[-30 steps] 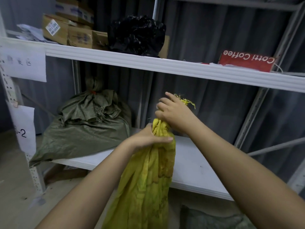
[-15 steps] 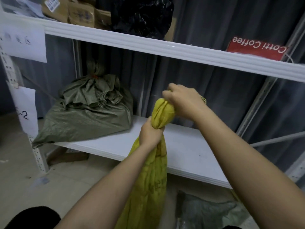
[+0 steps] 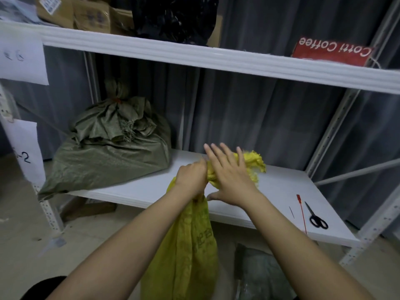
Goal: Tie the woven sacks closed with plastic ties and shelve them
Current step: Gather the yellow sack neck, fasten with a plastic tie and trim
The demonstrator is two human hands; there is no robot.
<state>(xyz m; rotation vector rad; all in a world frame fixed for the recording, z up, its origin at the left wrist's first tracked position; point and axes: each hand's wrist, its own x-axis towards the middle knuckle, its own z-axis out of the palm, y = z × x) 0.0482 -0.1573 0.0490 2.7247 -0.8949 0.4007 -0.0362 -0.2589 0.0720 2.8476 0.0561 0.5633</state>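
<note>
While my left hand (image 3: 190, 177) grips the yellow sack (image 3: 186, 245) by its twisted neck before the shelf (image 3: 270, 191), my right hand (image 3: 229, 176) lies spread over it; next, fetch the red tie (image 3: 301, 211).

There is one view only — a wide-angle camera worn on the head, looking forward and downward from standing height, close to a white metal shelving unit (image 3: 216, 59). It faces the shelves nearly square on, with grey curtain behind them. The upper shelf board runs across from 10 o'clock to 2 o'clock, bowed by the lens; the lower shelf board (image 3: 270, 191) lies at centre and toward 4 o'clock. The concrete floor (image 3: 28, 224) fills 8 o'clock. Both forearms rise from the bottom edge at 6 o'clock toward the centre — within arm's reach of the lower shelf's front edge. No second view shares the scene.
</note>
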